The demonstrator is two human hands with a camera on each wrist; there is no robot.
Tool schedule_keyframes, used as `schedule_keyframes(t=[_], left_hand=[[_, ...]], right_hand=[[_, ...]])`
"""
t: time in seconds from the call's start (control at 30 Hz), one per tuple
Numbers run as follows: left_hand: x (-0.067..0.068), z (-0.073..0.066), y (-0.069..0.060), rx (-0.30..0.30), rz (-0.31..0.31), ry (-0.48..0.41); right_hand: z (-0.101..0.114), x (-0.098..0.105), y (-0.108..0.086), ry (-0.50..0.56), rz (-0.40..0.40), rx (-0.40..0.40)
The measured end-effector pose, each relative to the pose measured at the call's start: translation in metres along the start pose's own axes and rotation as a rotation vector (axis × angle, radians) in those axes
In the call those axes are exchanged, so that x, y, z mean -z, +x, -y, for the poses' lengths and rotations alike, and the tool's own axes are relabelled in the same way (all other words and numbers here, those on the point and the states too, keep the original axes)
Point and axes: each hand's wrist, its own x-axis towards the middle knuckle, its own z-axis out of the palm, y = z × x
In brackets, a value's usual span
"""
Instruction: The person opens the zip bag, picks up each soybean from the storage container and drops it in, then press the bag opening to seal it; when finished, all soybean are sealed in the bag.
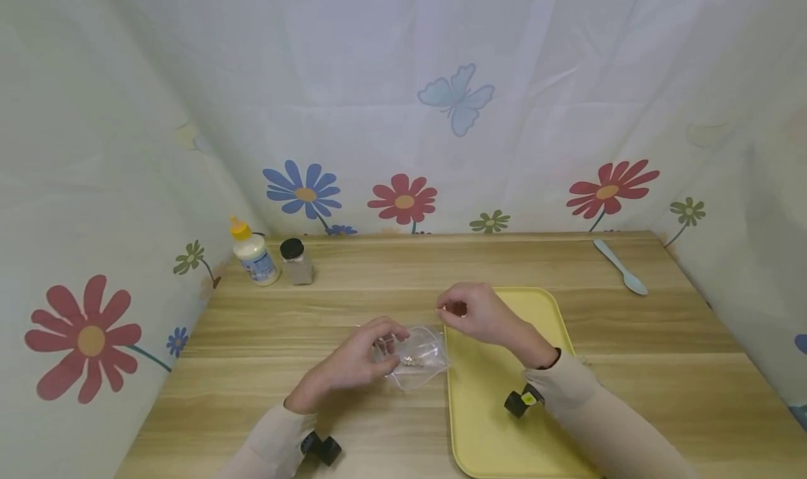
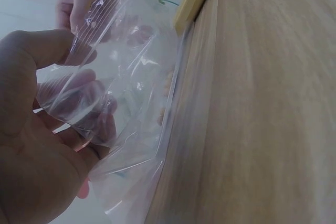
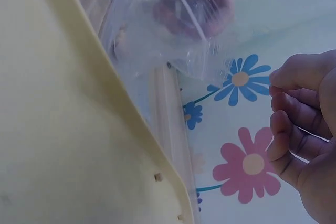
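My left hand [image 1: 356, 356] holds a clear zip bag [image 1: 430, 346] over the table, thumb on one side of its mouth and fingers on the other. Small tan bead-like pieces [image 1: 412, 361] lie low in the bag; in the left wrist view the bag [image 2: 139, 98] hangs with its zip edge near the thumb. Above the far left corner of the yellow tray [image 1: 485, 409], my right hand [image 1: 482, 314] has its thumb and index fingertips together. A tiny light speck shows at those fingertips, mostly hidden. Two small brown pieces [image 3: 158, 177] show near the tray's edge in the right wrist view.
At the back left stand a white bottle with a yellow cap [image 1: 255, 258] and a small jar with a black lid [image 1: 297, 262]. A pale blue spoon [image 1: 621, 267] lies at the back right. A flower-printed curtain [image 1: 353, 101] hangs behind the wooden table [image 1: 662, 395].
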Motion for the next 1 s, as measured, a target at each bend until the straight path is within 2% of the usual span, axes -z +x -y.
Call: schedule_keyframes(t=[0.13,0.4,1.0], left_hand=[[0.000,0.000,0.000,-0.002,0.000,-0.001],[0.001,0.000,0.000,-0.008,0.000,-0.004],[0.002,-0.003,-0.001,-0.018,-0.014,0.017]], right_hand=[[0.005,-0.001,0.001,0.023,0.008,0.032],[0.015,-0.004,0.000,0.056,0.036,0.036],[0.026,-0.010,-0.004,0.116,0.040,0.186]])
